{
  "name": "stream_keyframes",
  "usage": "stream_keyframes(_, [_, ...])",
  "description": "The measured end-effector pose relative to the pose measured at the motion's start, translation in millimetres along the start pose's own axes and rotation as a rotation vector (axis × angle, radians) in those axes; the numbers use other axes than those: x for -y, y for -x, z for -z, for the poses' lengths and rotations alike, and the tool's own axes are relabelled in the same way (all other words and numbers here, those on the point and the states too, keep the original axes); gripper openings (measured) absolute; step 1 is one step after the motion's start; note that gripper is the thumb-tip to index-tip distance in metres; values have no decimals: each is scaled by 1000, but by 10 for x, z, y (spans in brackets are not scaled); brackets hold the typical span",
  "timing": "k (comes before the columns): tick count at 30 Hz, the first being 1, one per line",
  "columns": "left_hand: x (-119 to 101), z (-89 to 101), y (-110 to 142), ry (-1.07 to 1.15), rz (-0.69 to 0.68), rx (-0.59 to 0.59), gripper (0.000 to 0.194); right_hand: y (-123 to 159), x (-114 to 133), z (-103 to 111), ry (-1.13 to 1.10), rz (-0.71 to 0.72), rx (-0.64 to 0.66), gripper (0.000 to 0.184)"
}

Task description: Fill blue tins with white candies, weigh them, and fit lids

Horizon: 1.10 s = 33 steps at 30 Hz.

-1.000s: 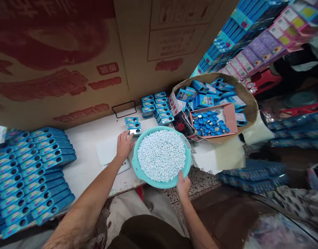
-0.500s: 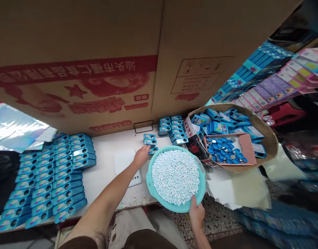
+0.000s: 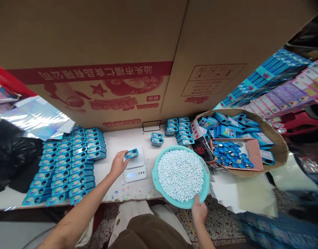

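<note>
In my left hand point(image 3: 119, 164) is a small blue box point(image 3: 131, 154) with a round hole in its top, pinched at its left end over the white kitchen scale point(image 3: 135, 174). The scale's display is lit. My right hand point(image 3: 199, 210) grips the near rim of a turquoise colander point(image 3: 155, 180), which is filled with small pale mint-like candies point(image 3: 181, 175). Two more blue boxes point(image 3: 157, 141) stand just behind the colander. Fingers of the right hand are partly hidden by the rim.
Rows of blue boxes point(image 3: 71, 166) fill the table's left side. Another cluster point(image 3: 185, 133) stands at the back. On the right, a cut carton point(image 3: 280, 148) holds blue boxes and a pink tray point(image 3: 255, 155) of blue round caps point(image 3: 230, 154). A large cardboard box point(image 3: 117, 41) walls off the back.
My left hand has picked up a blue box from the small group beside the colander and carried it left over the scale. The right hand still holds the colander. The view has shifted.
</note>
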<state>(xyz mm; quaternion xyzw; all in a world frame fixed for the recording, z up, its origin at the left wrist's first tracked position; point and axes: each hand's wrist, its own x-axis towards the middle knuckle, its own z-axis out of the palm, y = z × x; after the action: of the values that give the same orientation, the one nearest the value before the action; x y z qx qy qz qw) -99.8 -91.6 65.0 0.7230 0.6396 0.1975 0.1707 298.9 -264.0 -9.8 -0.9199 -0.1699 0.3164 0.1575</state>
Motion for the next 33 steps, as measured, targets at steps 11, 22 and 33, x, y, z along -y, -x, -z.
stream_keyframes(11, [198,-124,-19,-6,86,2,38,-1,-5,-9,-1,14,1,77])
stream_keyframes(22, [363,-87,897,-43,226,-20,61,6,-86,94,-74,84,37,96])
stream_keyframes(33, [308,-278,1653,45,408,26,48,-124,-191,174,-40,81,29,100])
